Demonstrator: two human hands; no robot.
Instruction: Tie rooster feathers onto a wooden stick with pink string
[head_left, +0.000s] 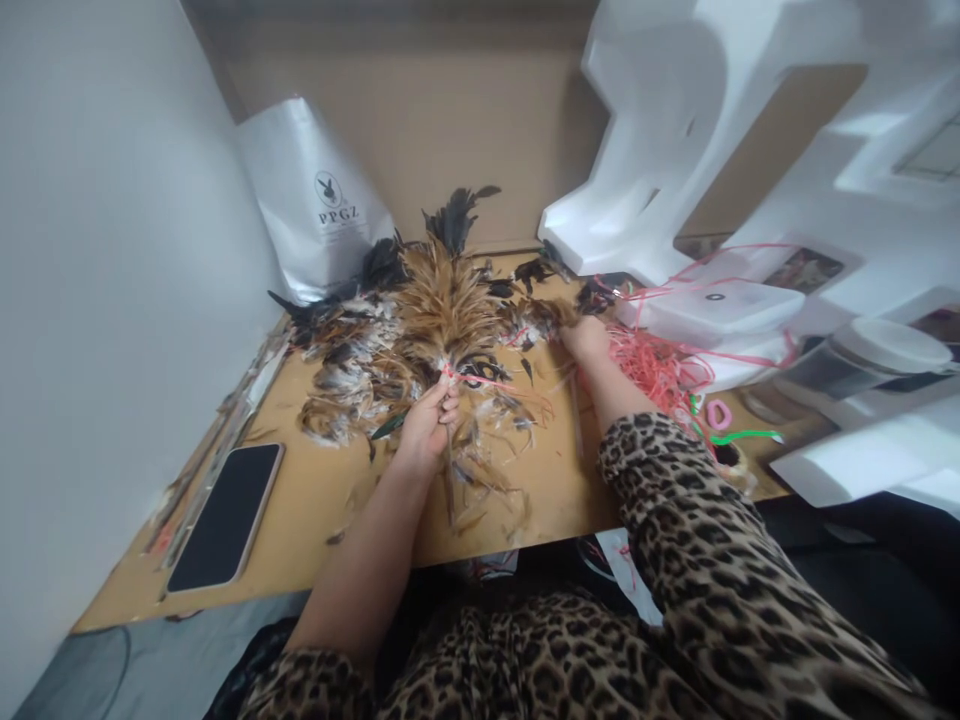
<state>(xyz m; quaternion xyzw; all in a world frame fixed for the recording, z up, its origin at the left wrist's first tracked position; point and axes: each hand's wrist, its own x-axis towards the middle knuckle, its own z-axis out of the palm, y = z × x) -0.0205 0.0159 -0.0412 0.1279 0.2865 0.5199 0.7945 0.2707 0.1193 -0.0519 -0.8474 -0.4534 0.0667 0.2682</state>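
My left hand (433, 418) is closed around the lower end of a feather bundle (448, 310), a fan of golden-brown feathers with black tips standing up at the top. A pink tie (495, 382) circles the bundle just above my fingers and trails off to the right. From below my fist a thin stem (451, 480) points toward me. My right hand (589, 340) reaches to small brown and white feathers (559, 315) on the table's right side. Its fingers are blurred and partly hidden, so whether it grips any is unclear. Black scissors handles (480, 374) lie behind the tie.
Loose feathers (352, 370) cover the left of the yellow table (281, 420), with a phone (225, 515) nearby. A white printed bag (319, 200) stands at the back left. Tangled pink strips (652, 365), white foam pieces (645, 180) and a lidded tub (870, 350) crowd the right.
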